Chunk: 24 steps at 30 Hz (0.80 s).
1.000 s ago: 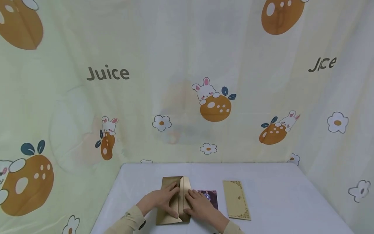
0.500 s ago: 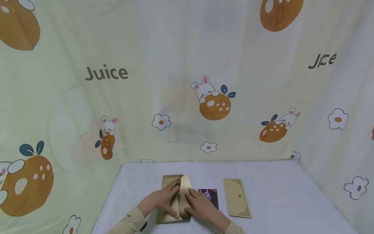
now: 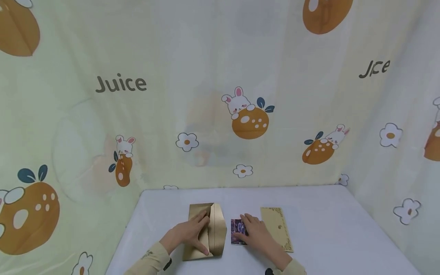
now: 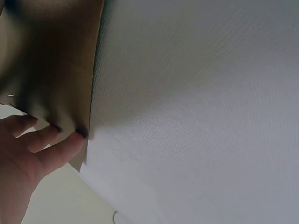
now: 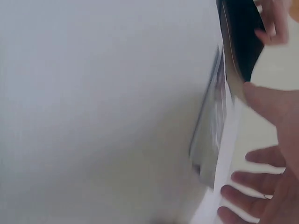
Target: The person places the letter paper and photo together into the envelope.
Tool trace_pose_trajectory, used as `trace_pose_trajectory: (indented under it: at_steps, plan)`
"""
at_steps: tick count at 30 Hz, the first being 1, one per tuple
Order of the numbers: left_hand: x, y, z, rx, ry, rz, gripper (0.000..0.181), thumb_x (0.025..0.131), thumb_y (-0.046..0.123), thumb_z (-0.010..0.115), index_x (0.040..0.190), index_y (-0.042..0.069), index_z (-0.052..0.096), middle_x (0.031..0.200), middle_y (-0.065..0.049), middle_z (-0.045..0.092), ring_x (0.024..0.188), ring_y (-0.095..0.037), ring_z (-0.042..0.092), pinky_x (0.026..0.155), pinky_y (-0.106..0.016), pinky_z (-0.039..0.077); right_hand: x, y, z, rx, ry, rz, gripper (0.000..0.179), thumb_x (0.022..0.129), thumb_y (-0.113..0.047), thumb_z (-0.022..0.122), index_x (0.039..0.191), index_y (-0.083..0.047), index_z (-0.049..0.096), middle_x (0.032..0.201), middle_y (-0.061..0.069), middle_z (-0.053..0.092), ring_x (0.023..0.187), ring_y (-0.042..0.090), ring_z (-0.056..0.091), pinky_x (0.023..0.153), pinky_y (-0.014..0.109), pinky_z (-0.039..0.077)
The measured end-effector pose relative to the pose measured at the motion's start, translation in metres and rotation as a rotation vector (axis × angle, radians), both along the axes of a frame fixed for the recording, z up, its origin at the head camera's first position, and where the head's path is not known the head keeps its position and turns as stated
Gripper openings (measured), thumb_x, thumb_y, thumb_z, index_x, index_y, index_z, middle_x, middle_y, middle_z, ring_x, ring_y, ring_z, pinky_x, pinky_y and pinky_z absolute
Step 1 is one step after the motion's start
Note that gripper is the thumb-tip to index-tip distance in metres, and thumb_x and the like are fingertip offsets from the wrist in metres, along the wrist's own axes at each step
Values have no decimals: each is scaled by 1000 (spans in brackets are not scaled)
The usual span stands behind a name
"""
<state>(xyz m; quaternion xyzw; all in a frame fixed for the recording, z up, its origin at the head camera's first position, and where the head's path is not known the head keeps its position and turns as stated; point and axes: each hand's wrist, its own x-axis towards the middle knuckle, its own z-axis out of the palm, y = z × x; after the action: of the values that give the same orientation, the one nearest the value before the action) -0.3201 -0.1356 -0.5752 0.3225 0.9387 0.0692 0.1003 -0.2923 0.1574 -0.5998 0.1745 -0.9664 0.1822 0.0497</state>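
A gold paper envelope [image 3: 218, 231] lies on the table with its flap unfolded to the right. My left hand [image 3: 188, 233] rests on it, thumb and fingers spread along the opening; the left wrist view shows its fingertips [image 4: 77, 138] touching the envelope. To the right lies a small stack of glossy photo cards [image 3: 237, 230], a dark purple picture on top. Over the stack's right side is my right hand [image 3: 257, 233], partly hiding it. In the right wrist view its fingers are spread and look apart from the cards [image 5: 212, 126].
A cream-yellow card or envelope [image 3: 277, 225] with an ornate brown border lies right of the photo cards, partly behind my right hand. A white cloth covers the table [image 3: 330, 225]. Behind hangs a curtain [image 3: 206, 114] printed with rabbits and oranges.
My right hand has left the envelope flap and moved right, over the photo cards. The flap has spread further right. My left hand stays on the envelope.
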Motion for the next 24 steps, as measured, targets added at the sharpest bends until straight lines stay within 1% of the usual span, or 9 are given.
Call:
trace_pose_trajectory:
  at_steps: [2, 5, 9, 12, 15, 17, 20, 22, 24]
  plan:
    - [0, -1, 2, 4, 6, 1, 103, 62, 76, 80, 137, 21, 36, 163, -22, 26, 144, -38, 41, 85, -50, 58, -5, 8, 1, 14, -26, -58, 78, 89, -47, 73, 142, 4, 49, 142, 26, 53, 128, 46, 52, 102, 65, 41]
    - [-1, -1, 3, 9, 11, 1, 104, 62, 76, 80, 137, 20, 36, 163, -23, 26, 145, -38, 40, 86, -51, 57, -9, 16, 3, 28, -61, -107, 83, 86, -43, 77, 142, 9, 47, 140, 28, 53, 129, 48, 50, 104, 66, 39]
    - [0, 0, 0, 12, -9, 7, 106, 62, 75, 80, 140, 19, 36, 163, -22, 26, 147, -38, 37, 89, -52, 56, -13, 20, 0, 40, -93, -118, 82, 83, -39, 81, 138, 13, 48, 134, 29, 55, 125, 47, 52, 104, 65, 40]
    - [1, 1, -2, 10, -33, 13, 107, 62, 76, 80, 142, 20, 36, 164, -20, 25, 147, -37, 37, 89, -52, 56, -14, 21, -1, 32, -120, -115, 80, 82, -38, 83, 136, 12, 51, 130, 28, 56, 120, 43, 54, 103, 60, 44]
    - [0, 2, -3, 8, -41, 16, 107, 62, 76, 79, 142, 20, 36, 164, -20, 24, 146, -36, 38, 89, -51, 56, -15, 20, 0, -38, -145, -117, 74, 80, -32, 85, 132, 11, 54, 122, 24, 56, 110, 36, 55, 98, 53, 48]
    - [0, 2, -3, 10, -37, 22, 106, 62, 76, 80, 141, 21, 36, 164, -20, 24, 146, -36, 38, 88, -50, 56, -16, 20, 1, -104, -160, -121, 66, 79, -26, 87, 126, 9, 57, 114, 19, 54, 101, 30, 53, 91, 49, 51]
    - [0, 1, -2, 8, -26, 26, 105, 62, 76, 80, 141, 21, 36, 164, -20, 24, 146, -36, 37, 89, -50, 56, -18, 18, 3, -181, -179, -133, 53, 78, -20, 87, 115, 2, 57, 103, 13, 51, 92, 23, 49, 82, 43, 50]
    - [0, 1, -1, 12, -18, 25, 105, 61, 76, 80, 140, 21, 37, 163, -21, 25, 146, -37, 37, 90, -50, 56, -20, 18, 4, -198, -174, -128, 47, 78, -17, 86, 110, -2, 56, 99, 10, 54, 89, 21, 52, 79, 41, 50]
    - [0, 0, 0, 10, -10, 22, 104, 61, 76, 80, 139, 21, 37, 163, -21, 26, 146, -37, 38, 90, -51, 56, -21, 18, 3, -201, -158, -121, 42, 80, -15, 84, 109, -5, 55, 97, 9, 60, 89, 20, 58, 80, 40, 53]
